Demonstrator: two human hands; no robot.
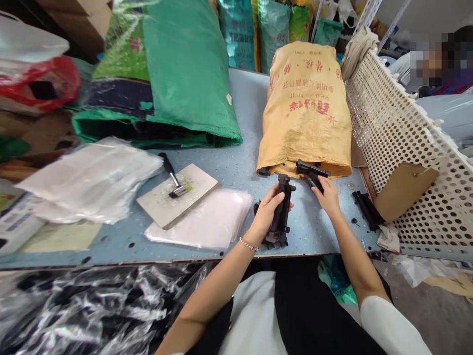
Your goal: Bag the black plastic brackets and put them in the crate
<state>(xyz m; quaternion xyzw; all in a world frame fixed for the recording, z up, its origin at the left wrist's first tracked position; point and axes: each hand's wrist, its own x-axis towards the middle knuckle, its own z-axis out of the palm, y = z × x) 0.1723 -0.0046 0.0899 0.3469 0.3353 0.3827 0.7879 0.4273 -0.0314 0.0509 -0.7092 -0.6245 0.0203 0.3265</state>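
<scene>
Close to the front edge of the blue counter, the left hand has its grip closed around a black bundle, with fingers on one side and the thumb on top. The bundle looks like a few long black pieces side by side, but I cannot count them. Just beyond it, the right hand grips the near end of a black part, and the other end lies at the open mouth of a yellow bag. I cannot tell if the part is going in or coming out. So it looks like the work is somewhere in the middle: one bunch is in the left hand, and one part is at the bag. More black pieces lie on the right side, near the white wall with holes, and no hand is on them. To the left, a stack of clear sleeves lies flat, partly under a gray board with a brush on it. No black part shows inside the sleeves. How many parts are deep in the yellow bag is hidden. Farther back on the left lies a big green bag.
</scene>
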